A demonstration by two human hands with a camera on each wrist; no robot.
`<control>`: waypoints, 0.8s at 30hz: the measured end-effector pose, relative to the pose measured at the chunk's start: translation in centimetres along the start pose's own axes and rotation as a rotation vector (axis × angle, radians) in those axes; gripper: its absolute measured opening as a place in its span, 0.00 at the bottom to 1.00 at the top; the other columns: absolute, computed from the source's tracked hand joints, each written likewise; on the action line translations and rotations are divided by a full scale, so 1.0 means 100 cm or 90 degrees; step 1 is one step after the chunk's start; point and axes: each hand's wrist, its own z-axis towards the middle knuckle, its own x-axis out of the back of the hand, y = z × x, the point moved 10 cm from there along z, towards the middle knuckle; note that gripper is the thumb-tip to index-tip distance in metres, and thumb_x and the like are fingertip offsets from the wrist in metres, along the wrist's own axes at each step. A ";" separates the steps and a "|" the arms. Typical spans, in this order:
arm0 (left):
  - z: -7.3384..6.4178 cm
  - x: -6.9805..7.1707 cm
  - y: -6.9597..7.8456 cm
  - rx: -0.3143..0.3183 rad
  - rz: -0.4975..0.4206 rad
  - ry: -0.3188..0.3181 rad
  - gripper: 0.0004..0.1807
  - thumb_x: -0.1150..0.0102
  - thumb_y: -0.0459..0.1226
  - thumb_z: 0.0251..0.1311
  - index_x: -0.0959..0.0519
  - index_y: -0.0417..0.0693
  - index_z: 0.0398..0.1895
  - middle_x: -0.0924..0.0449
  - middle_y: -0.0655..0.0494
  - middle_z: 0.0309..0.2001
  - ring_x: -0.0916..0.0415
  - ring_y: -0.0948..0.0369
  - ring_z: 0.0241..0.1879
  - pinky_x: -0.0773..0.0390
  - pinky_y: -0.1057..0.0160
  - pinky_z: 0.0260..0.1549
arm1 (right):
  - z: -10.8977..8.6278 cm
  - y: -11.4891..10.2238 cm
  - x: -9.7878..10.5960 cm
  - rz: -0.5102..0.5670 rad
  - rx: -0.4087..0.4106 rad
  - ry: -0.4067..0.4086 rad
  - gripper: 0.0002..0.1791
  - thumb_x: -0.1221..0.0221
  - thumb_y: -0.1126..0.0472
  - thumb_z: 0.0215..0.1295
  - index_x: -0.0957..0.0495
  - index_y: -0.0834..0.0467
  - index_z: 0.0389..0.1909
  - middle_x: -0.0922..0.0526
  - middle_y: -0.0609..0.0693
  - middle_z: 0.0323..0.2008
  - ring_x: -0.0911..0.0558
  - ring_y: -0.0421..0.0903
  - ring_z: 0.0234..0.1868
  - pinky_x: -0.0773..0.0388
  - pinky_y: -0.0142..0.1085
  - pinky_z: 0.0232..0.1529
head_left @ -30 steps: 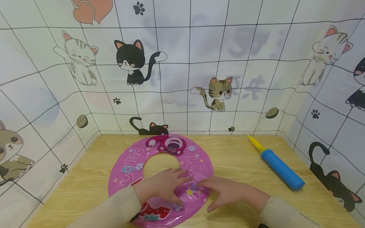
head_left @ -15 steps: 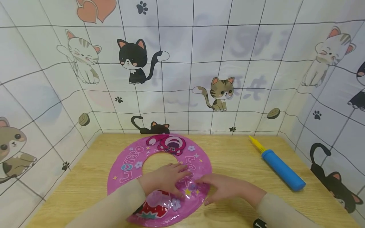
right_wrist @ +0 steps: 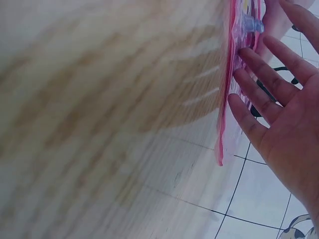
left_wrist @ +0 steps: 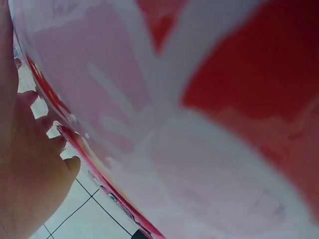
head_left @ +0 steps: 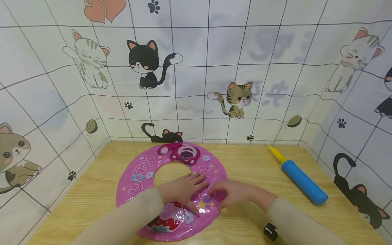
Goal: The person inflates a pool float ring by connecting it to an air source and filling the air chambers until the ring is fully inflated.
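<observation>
The left hand (head_left: 185, 190) rests spread on a round pink plastic ring (head_left: 128, 180); the right hand (head_left: 235, 193), fingers extended, seemingly touches its edge near a clear plastic valve (right_wrist: 253, 24).

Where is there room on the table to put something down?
There's bare wood between the pink ring and the blue pump, and left of the ring. It's crowded around the ring's near-right part: left grip and right grip there.

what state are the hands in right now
Left hand: open, on the ring.
Right hand: open, fingers at the ring's edge, no grip visible.
</observation>
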 end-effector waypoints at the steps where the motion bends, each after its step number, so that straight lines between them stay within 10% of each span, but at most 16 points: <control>1: 0.001 0.000 0.000 0.003 0.001 -0.009 0.64 0.48 0.79 0.40 0.52 0.57 0.78 0.58 0.51 0.77 0.60 0.50 0.75 0.52 0.50 0.70 | 0.002 0.002 0.000 0.013 -0.003 -0.004 0.30 0.29 0.56 0.51 0.23 0.57 0.57 0.21 0.44 0.53 0.24 0.41 0.55 0.29 0.39 0.59; 24: 0.002 -0.006 -0.001 0.011 -0.038 -0.052 0.64 0.44 0.75 0.44 0.55 0.54 0.78 0.64 0.48 0.78 0.67 0.49 0.75 0.55 0.52 0.71 | 0.032 0.008 -0.006 0.152 -0.007 -0.055 0.16 0.33 0.72 0.53 0.16 0.57 0.43 0.19 0.44 0.39 0.20 0.42 0.39 0.20 0.32 0.41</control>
